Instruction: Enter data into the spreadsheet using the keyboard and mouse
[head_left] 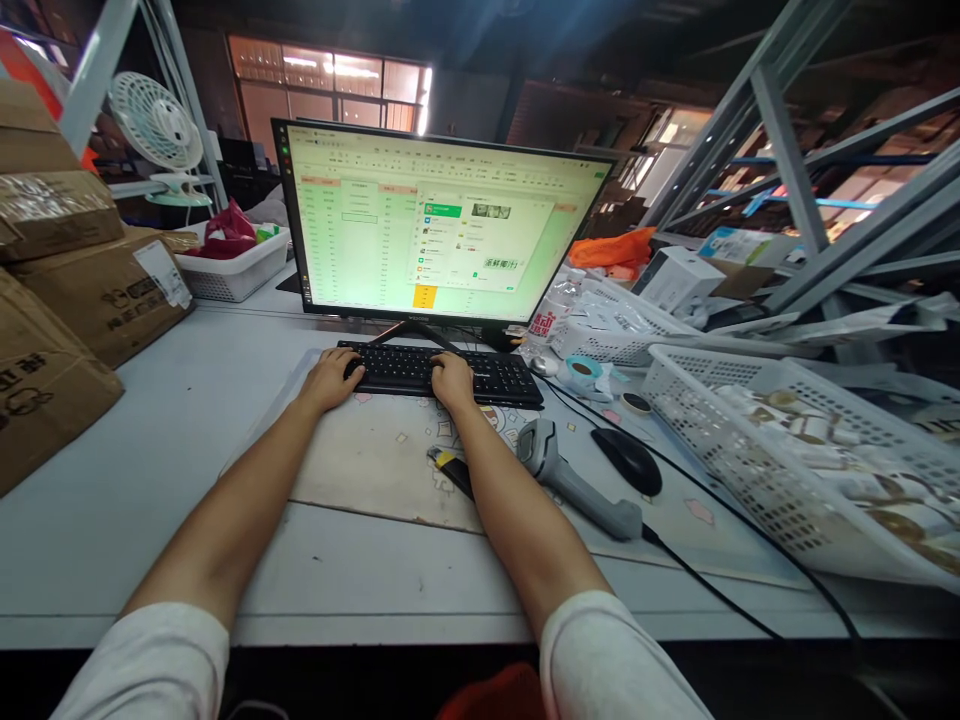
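Both my hands rest on a black keyboard (397, 365) in front of a monitor (360, 250). At the keyboard's left end lies my left hand (328, 380), its fingers apart over the keys. Near the middle of the keys is my right hand (452, 380), fingers stretched forward, holding nothing. The screen shows a spreadsheet with a chat window over it. A yellow and black utility knife (450, 468) lies partly hidden under my right forearm. To the right of that arm are a grey barcode scanner (581, 485) and a black mouse (628, 460).
Cardboard boxes (105, 300) are stacked at the left, beside a white basket (236, 270) and a small fan (157, 125). A white basket of label rolls (720, 420) stands at the right. A tape roll (583, 370) and cables (705, 500) lie nearby.
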